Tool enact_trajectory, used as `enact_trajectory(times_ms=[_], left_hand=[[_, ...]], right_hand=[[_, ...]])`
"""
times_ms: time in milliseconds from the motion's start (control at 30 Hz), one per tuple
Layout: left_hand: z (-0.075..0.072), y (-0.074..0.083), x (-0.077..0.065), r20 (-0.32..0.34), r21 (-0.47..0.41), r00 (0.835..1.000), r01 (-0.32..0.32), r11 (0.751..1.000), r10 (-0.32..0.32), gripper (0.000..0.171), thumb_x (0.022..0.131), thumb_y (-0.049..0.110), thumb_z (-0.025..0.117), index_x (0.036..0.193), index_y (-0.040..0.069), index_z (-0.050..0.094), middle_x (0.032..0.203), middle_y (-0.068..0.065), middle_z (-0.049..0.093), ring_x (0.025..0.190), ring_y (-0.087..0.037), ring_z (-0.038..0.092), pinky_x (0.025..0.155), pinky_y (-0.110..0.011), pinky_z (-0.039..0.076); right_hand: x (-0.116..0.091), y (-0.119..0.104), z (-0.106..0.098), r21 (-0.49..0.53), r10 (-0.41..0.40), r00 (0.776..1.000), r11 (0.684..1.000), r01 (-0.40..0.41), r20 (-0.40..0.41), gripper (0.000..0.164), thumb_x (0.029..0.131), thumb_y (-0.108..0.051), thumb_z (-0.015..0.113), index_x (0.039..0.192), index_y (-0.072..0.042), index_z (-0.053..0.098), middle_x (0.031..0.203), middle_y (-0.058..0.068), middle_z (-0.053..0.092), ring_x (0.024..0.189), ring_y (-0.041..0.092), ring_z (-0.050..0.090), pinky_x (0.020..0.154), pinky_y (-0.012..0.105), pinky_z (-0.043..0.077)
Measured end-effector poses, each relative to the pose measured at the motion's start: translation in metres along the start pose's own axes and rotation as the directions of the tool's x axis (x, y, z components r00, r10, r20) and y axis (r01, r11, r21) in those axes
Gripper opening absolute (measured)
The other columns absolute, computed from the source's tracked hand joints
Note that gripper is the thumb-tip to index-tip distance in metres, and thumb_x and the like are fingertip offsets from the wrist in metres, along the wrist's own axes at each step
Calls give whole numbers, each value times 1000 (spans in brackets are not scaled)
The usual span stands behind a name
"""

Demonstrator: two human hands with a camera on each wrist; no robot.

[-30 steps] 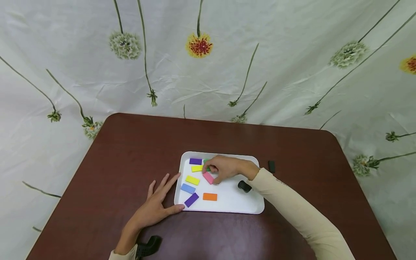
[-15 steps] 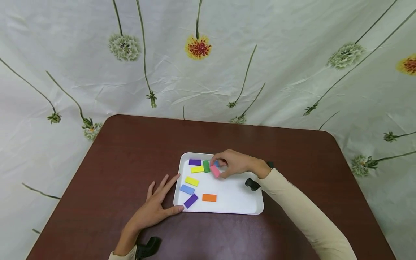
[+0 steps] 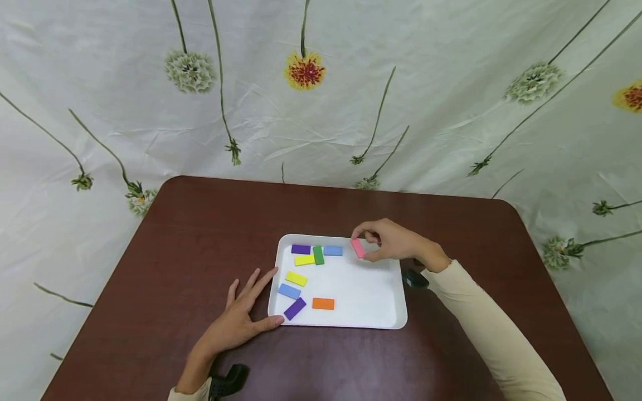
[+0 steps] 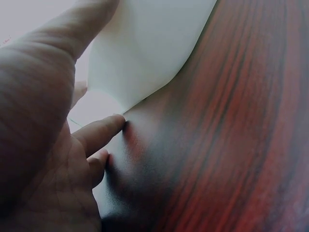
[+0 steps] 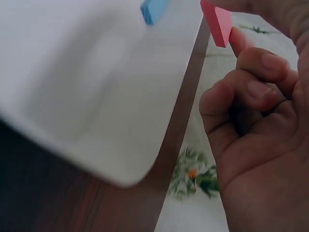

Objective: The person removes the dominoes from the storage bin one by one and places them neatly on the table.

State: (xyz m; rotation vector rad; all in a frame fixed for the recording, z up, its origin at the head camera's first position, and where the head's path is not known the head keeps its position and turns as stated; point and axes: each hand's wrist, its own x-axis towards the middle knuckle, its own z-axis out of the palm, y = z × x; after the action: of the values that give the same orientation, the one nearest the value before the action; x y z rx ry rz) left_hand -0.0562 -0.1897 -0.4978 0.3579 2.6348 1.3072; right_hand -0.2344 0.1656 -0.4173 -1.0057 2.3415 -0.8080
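My right hand (image 3: 393, 240) pinches a pink block (image 3: 358, 248) between thumb and index finger over the back right part of the white tray (image 3: 366, 301). In the right wrist view the pink block (image 5: 218, 21) is at the top, the other fingers curled below it. My left hand (image 3: 238, 317) lies with fingers spread at the tray's left side, thumb and a fingertip at the rim. In the tray's back row are a purple block (image 3: 301, 249), a yellow block (image 3: 304, 260), an upright-turned green block (image 3: 318, 255) and a blue block (image 3: 333, 251).
Toward the tray's front left lie another yellow block (image 3: 296, 279), a blue one, a second purple block (image 3: 295, 309) and an orange block (image 3: 323, 303). The brown table (image 3: 225, 223) extends around the tray. A flower-printed cloth (image 3: 351, 111) hangs behind it.
My right hand has moved right and back with the pink block, from beside the green block, uncovering the green and blue blocks in the back row. My left hand has stayed in place.
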Motion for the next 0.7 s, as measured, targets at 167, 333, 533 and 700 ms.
enact_trajectory(times_ms=[167,333,533,700], left_hand=[[1,0,1,-3,4,1000,0,1000,0,95,84,47,78,159,38,22,163,-10,30,154,-40,9,113,-67,-9],[2,0,1,1,2,1000,1,1000,-1,95,84,47,78,159,38,22,163,-10,30,154,-41,9,113,-67,-9],[1,0,1,-1,8,1000,7,1000,-7,95,83,48,78,160,36,22,164,-10,30,154,-40,9,113,-67,-9],[1,1,2,2,6,1000,15,1000,-15,95,83,48,78,160,36,22,164,-10,30,155,-40,8,113,-67,-10]], right_hand=[[-21,16,-12,-6,41,998,999,-41,-38,37,83,-14,82,117,-11,66,71,-7,37,66,8,36,65,27,35],[-46,34,-21,-8,90,992,996,-91,-83,37,83,-12,82,116,-11,66,73,-6,38,69,10,39,67,28,36],[-72,53,-28,-28,131,979,990,-137,-158,39,82,-14,83,117,-8,65,75,-5,40,73,10,42,68,28,36],[-91,68,-29,-38,170,963,983,-182,-211,40,81,-11,84,116,-5,65,75,-4,42,73,10,42,68,28,36]])
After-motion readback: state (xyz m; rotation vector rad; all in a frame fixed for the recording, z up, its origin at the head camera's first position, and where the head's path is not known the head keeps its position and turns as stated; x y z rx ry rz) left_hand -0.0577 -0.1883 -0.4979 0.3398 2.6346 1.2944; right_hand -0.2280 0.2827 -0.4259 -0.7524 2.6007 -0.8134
